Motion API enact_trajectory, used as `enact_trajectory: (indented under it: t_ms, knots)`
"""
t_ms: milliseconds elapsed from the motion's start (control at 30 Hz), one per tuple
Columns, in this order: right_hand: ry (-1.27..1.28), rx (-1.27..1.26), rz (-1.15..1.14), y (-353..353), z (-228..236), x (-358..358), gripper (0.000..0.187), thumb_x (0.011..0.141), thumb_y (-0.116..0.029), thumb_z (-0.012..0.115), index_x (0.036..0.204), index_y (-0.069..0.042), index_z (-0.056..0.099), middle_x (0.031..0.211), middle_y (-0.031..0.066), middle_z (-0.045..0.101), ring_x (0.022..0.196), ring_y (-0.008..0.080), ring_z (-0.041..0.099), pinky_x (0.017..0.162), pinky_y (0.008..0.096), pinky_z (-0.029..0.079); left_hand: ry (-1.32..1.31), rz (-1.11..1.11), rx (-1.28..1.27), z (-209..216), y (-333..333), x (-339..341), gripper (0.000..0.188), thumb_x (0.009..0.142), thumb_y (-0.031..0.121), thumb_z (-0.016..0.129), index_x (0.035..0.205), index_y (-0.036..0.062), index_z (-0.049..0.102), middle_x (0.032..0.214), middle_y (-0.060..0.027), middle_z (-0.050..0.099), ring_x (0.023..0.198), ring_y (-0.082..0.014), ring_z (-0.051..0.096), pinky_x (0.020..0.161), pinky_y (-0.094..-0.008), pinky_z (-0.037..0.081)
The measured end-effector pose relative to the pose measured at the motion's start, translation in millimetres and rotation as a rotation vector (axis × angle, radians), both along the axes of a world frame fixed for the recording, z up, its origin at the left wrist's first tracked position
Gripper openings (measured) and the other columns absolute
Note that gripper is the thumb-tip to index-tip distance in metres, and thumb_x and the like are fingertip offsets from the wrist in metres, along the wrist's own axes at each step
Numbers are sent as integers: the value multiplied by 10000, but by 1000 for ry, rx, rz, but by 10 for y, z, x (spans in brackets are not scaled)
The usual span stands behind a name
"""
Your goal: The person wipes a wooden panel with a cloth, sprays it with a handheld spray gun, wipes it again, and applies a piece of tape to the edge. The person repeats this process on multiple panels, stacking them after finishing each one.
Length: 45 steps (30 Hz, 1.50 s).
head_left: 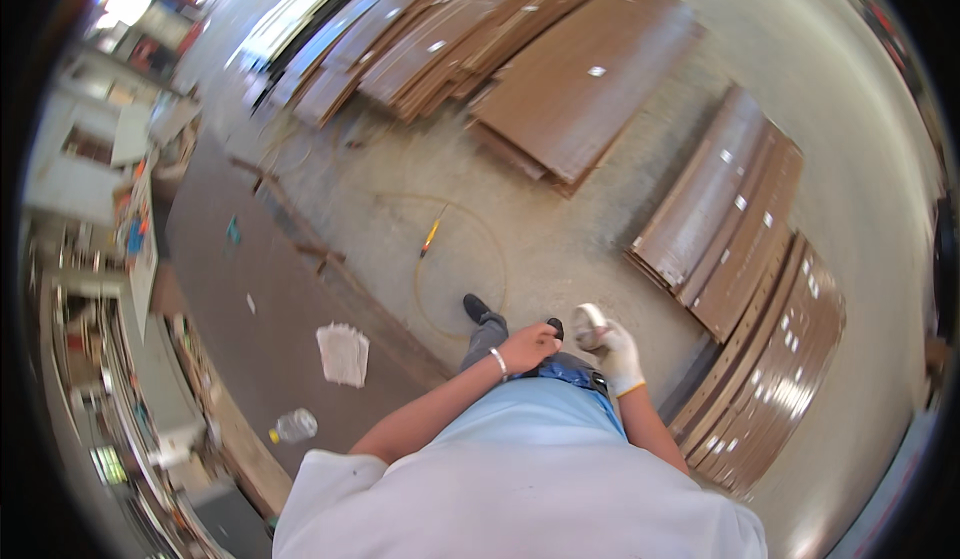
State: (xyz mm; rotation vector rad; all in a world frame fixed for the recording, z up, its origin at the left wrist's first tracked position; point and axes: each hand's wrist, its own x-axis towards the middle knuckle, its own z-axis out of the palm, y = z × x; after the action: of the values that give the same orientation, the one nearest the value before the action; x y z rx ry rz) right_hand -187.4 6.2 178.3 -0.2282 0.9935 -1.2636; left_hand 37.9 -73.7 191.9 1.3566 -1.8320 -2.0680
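Note:
My right hand (622,359), in a white work glove with a yellow cuff, grips a roll of tape (589,325) in front of my waist. The roll is pale with a darker middle, and motion blurs it somewhat. Just left of it, my bare left hand (530,347) wears a light bracelet and is held at belt height with its fingers curled in. Whatever those fingers hold, if anything, is hidden. The two hands are apart. Below them show my dark shoes (477,307) and grey trousers.
A long brown worktable (215,279) runs along my left, bearing a stack of pale cloths (343,354) and a clear bottle (294,426). A yellow tool (431,237) with a looping hose lies on the floor. Brown panels (590,79) are stacked ahead, others (725,209) to the right.

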Motion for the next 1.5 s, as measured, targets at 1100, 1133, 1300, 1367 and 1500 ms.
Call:
enact_trajectory:
  t_ms: [1100, 1133, 1300, 1367, 1500]
  knots:
    - [511, -448, 474, -1003, 1173, 597, 233, 961, -93, 602, 1146, 28, 674, 967, 74, 697, 858, 136, 665, 817, 298, 532, 198, 508, -200, 1180, -438, 267, 754, 942, 315, 742, 1528, 15, 374, 1331, -185, 616, 1236, -289, 623, 1045, -404, 493]
    - [526, -443, 465, -1036, 1260, 656, 244, 949, -75, 593, 1159, 24, 670, 996, 79, 691, 865, 139, 666, 822, 298, 532, 235, 537, -204, 1295, -457, 246, 752, 938, 274, 752, 1534, 20, 370, 1325, -160, 618, 1229, -264, 620, 1033, -396, 501]
    - [625, -568, 525, -1093, 1606, 612, 395, 879, 6, 543, 1263, 16, 639, 1148, 95, 656, 954, 154, 663, 858, 279, 515, 246, 546, -421, 1651, -494, 217, 751, 909, 209, 785, 1526, 26, 397, 1319, -115, 622, 1195, -222, 625, 1041, -372, 490]
    - [485, -580, 590, -1068, 1716, 552, 469, 855, 29, 526, 1315, 11, 617, 1186, 101, 643, 993, 166, 651, 881, 278, 502, 181, 522, -555, 1707, -479, 223, 721, 905, 206, 787, 1506, 24, 432, 1312, -103, 629, 1186, -209, 627, 1048, -363, 483]
    - [565, -663, 627, -1082, 1878, 493, 583, 787, 56, 518, 1361, -2, 605, 1162, 98, 656, 1019, 191, 631, 906, 285, 484, 259, 620, -566, 1784, -479, 228, 669, 895, 262, 795, 1448, 16, 511, 1230, -108, 674, 1133, -194, 648, 1016, -356, 498]
